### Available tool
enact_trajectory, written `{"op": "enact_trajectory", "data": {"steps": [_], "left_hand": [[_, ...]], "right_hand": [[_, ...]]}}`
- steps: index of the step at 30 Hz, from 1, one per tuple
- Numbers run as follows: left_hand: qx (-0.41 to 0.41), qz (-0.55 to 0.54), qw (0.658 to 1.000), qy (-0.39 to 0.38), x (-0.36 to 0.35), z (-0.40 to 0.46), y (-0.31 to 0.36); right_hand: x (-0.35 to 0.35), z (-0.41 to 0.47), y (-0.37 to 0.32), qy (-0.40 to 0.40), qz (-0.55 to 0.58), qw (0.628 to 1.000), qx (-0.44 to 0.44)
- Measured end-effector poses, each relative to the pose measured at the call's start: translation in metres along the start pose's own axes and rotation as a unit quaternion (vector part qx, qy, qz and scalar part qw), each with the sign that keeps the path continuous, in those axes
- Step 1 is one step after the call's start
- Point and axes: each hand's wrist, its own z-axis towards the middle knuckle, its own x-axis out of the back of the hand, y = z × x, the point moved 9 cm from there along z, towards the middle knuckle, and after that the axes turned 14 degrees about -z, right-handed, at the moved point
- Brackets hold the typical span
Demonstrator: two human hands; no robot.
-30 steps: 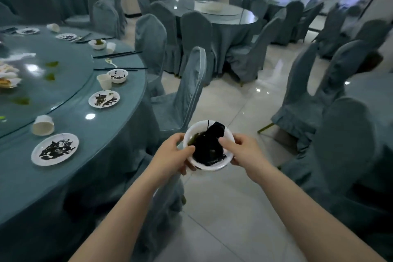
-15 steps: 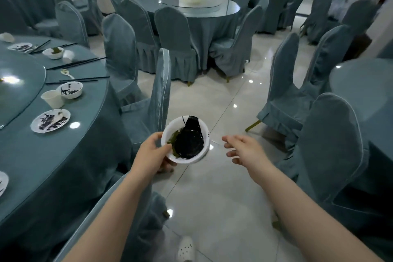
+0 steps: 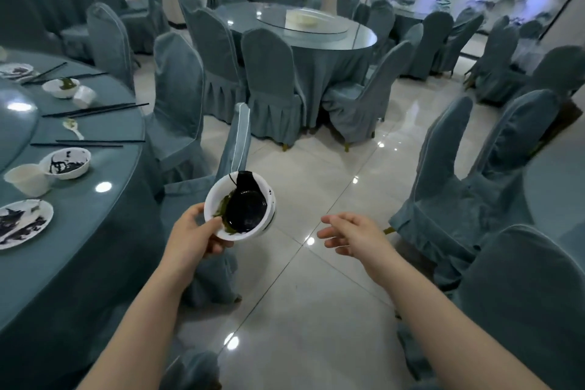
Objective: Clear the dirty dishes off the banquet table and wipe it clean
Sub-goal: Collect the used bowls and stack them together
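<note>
My left hand (image 3: 193,237) grips a white bowl (image 3: 240,206) by its near rim, thumb over the edge. The bowl is tilted and holds black scraps and a bit of green; it seems stacked on another bowl. My right hand (image 3: 354,236) hangs free to the right of it with relaxed fingers, holding nothing. The round banquet table (image 3: 104,225) under a blue cloth lies at the left. On it are a dirty plate (image 3: 22,225), a dirty bowl (image 3: 68,163), a white cup (image 3: 27,179), a spoon (image 3: 72,128), black chopsticks (image 3: 95,111) and a farther bowl (image 3: 61,87).
Blue-covered chairs surround me: one (image 3: 234,149) just behind the bowl, others (image 3: 474,187) at the right. A second round table (image 3: 304,32) with a glass turntable stands farther back. Glossy tiled floor (image 3: 300,310) runs between the tables.
My right hand let go of the bowl and moved off to the right. The view swung right, away from the banquet table, with the bowl now in my left hand alone.
</note>
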Motion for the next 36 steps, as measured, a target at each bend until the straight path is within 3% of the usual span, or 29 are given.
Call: {"op": "enact_trajectory", "data": {"steps": [9,12,19,26,36], "left_hand": [[-0.022,-0.040,0.985,0.167,0.055,0.065,0.021],[-0.029,-0.055,0.968,0.242,0.074,0.080,0.029],[-0.049,-0.085,0.924,0.368,0.125,0.069,0.045],[-0.074,-0.083,0.873,0.475,0.202,0.051,0.061],[-0.082,-0.116,0.837,0.528,0.301,0.031,0.057]], "right_hand": [[-0.058,0.130,-0.076,-0.183,-0.057,0.980,0.053],[-0.083,0.174,-0.106,-0.263,-0.089,0.958,0.077],[-0.163,0.246,-0.156,-0.361,-0.092,0.923,0.095],[-0.267,0.271,-0.186,-0.412,-0.127,0.895,0.112],[-0.376,0.274,-0.231,-0.396,-0.157,0.895,0.136]]}}
